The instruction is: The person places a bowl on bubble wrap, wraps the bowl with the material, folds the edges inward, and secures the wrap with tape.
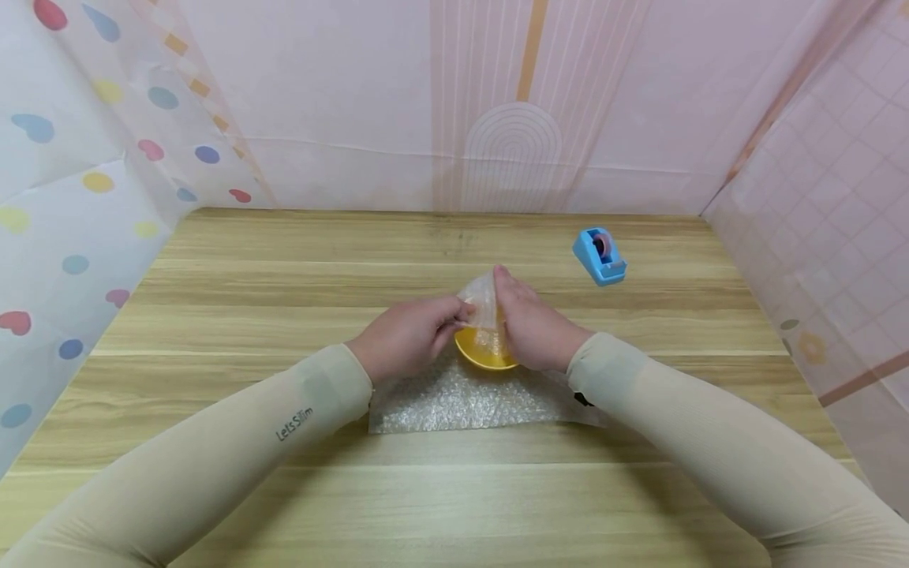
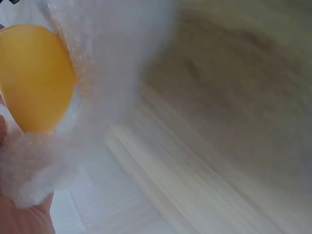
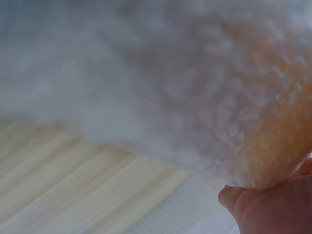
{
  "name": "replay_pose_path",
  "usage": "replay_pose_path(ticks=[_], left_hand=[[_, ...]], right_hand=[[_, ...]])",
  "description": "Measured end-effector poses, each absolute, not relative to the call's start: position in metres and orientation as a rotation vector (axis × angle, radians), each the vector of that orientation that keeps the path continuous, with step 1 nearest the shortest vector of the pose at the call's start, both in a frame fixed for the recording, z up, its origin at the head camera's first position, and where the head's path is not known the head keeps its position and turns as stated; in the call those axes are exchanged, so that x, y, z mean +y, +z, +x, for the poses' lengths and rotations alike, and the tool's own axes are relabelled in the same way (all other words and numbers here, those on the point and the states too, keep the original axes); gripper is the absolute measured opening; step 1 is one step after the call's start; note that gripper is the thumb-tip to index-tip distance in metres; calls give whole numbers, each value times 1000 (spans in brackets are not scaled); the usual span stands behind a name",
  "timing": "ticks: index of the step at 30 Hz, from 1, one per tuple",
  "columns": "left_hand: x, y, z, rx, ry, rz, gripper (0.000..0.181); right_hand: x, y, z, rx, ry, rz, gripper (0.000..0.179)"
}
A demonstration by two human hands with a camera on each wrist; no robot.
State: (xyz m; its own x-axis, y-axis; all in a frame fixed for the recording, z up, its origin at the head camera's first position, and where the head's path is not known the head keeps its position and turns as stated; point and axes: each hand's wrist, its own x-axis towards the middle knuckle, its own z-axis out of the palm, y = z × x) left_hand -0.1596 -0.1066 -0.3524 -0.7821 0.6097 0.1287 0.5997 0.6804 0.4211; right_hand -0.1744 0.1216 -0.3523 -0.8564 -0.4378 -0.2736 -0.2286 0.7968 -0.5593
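A small yellow bowl (image 1: 481,355) sits on a sheet of clear bubble wrap (image 1: 454,404) on the wooden table (image 1: 284,268). The far part of the bubble wrap is folded up and over the bowl. My left hand (image 1: 408,335) pinches that raised flap from the left. My right hand (image 1: 529,319) holds the flap and the bowl's right side, fingers up along the wrap. In the left wrist view the yellow bowl (image 2: 34,78) shows beside the blurred bubble wrap (image 2: 107,63). In the right wrist view the bubble wrap (image 3: 219,92) fills the frame, orange showing through it.
A blue tape dispenser (image 1: 600,255) stands on the table to the back right of my hands. Pink patterned sheets wall the table at the back and right; a dotted sheet hangs on the left.
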Motion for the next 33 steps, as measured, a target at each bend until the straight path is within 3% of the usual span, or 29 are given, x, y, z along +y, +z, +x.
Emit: replay_pose_path(ticks=[7,22,29,33], left_hand=[[-108,-356,-161,2826,646,1105,16],[-107,-356,-161,2707,492,1244,35],[-107,-358,-157,2613,339,1341,66],[-105,-359,-154,2590,229,1408,71]], right_hand=[[119,-354,-174,2597,-749,-502,88],[118,-352,-174,2645,-638,-585,81],[118,-351,-173,2629,-654,-563,86],[118,-351,-174,2637,-625,-586,88]])
